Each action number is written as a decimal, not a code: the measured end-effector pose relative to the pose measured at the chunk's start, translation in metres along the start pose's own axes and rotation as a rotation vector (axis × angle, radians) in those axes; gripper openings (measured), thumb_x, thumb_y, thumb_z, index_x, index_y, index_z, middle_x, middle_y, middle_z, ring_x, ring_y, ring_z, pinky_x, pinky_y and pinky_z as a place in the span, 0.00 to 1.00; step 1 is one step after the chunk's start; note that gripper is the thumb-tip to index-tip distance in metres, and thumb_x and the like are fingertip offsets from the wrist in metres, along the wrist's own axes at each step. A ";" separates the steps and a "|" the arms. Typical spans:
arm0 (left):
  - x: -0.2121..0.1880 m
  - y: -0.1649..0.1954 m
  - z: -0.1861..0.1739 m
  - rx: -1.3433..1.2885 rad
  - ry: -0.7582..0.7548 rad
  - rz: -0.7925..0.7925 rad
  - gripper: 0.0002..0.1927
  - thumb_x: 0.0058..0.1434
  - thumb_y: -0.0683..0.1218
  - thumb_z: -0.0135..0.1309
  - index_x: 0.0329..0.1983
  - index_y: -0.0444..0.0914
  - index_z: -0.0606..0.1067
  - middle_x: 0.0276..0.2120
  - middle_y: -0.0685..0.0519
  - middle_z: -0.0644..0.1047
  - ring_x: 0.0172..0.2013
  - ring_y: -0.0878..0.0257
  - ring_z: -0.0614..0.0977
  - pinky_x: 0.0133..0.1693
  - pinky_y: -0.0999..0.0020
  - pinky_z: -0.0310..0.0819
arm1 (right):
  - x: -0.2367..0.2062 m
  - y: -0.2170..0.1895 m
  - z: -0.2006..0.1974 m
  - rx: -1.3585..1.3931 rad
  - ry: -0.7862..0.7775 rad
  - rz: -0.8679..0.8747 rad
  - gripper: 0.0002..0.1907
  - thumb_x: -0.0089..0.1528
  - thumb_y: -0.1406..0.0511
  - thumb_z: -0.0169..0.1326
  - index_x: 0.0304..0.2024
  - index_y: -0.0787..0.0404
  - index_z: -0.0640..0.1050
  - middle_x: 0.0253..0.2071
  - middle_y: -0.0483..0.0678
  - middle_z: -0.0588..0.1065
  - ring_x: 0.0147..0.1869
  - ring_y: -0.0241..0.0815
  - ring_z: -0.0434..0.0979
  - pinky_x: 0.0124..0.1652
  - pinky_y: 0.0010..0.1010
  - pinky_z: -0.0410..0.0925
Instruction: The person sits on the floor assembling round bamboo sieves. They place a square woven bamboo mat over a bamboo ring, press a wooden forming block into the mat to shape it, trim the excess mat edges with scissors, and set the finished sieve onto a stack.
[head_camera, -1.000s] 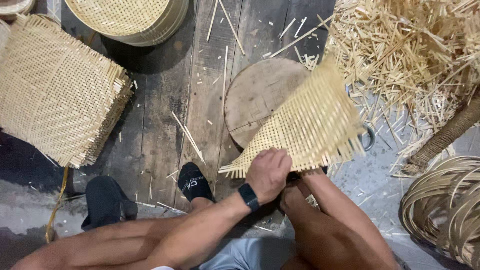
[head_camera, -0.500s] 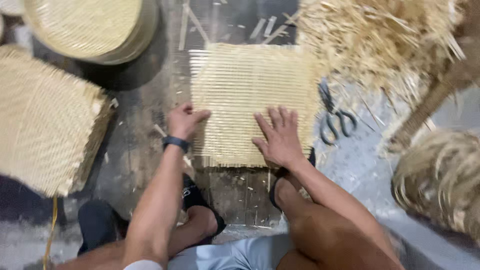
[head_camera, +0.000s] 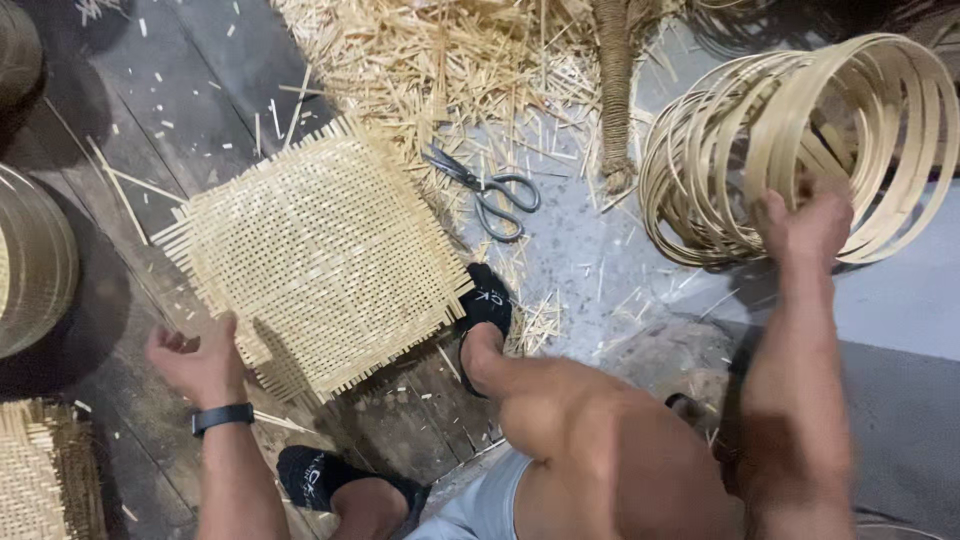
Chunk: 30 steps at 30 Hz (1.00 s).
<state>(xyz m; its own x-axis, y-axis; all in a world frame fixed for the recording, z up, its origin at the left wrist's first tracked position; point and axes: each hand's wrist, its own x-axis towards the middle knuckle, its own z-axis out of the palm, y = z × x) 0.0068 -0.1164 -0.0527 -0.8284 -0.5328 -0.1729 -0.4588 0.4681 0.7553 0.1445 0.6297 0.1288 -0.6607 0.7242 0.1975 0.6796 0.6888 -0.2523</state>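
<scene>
Head view looks straight down on someone sitting low over a dark plank floor (head_camera: 200, 90). At the far left edge sits a round woven basket (head_camera: 30, 265), and below it, in the bottom corner, a stack (head_camera: 35, 470) of woven cane sheets.

Next comes the left hand (head_camera: 200, 360), with a black watch (head_camera: 222, 417) on the wrist. Its fingers are spread apart and loosely curled, gripping nothing, just beside the near left edge of the mat (head_camera: 320, 250); whether they touch it I cannot tell. That mat is a square of open-weave cane lying flat on the planks, turned cornerwise, with loose strand ends sticking out all round.

Two feet in black socks follow: one (head_camera: 320, 480) near the bottom edge, under the left forearm, the other (head_camera: 487, 305) touching the mat's right corner. Just beyond the mat lie grey scissors (head_camera: 490, 190), closed, on a paler patch of floor. Behind them spreads a heap of cane offcuts (head_camera: 450, 60).

Further right, a rope-wrapped post (head_camera: 615, 90) comes down from the top edge. Right of it is a bundle of thin cane hoops (head_camera: 800, 130), tipped on its side. The right hand (head_camera: 805, 225) is on the hoops' near edge, fingers curled closed around several of them.
</scene>
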 end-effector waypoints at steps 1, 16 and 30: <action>0.002 0.000 -0.003 -0.010 0.039 0.028 0.48 0.58 0.50 0.75 0.72 0.32 0.57 0.60 0.39 0.68 0.56 0.51 0.73 0.58 0.53 0.70 | -0.002 0.013 -0.004 0.086 -0.120 0.025 0.11 0.67 0.64 0.61 0.47 0.66 0.82 0.41 0.56 0.78 0.46 0.51 0.81 0.51 0.43 0.72; 0.001 0.017 -0.057 -0.408 0.149 0.152 0.42 0.59 0.39 0.73 0.71 0.34 0.60 0.60 0.44 0.66 0.54 0.60 0.72 0.58 0.62 0.73 | 0.031 0.020 -0.054 0.103 -0.120 0.074 0.20 0.60 0.58 0.77 0.38 0.69 0.84 0.29 0.57 0.79 0.31 0.48 0.77 0.35 0.39 0.71; -0.036 0.105 -0.071 -0.221 0.124 0.423 0.25 0.71 0.43 0.65 0.66 0.31 0.69 0.58 0.44 0.74 0.54 0.58 0.78 0.56 0.63 0.75 | 0.035 -0.046 -0.123 0.846 0.132 -0.399 0.12 0.75 0.61 0.49 0.38 0.59 0.71 0.28 0.42 0.65 0.29 0.35 0.62 0.32 0.27 0.58</action>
<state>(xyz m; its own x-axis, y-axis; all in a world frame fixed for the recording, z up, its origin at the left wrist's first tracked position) 0.0118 -0.0982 0.0780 -0.8765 -0.4146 0.2446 0.0001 0.5080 0.8614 0.1292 0.6277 0.2642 -0.7180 0.4735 0.5101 -0.0803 0.6716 -0.7366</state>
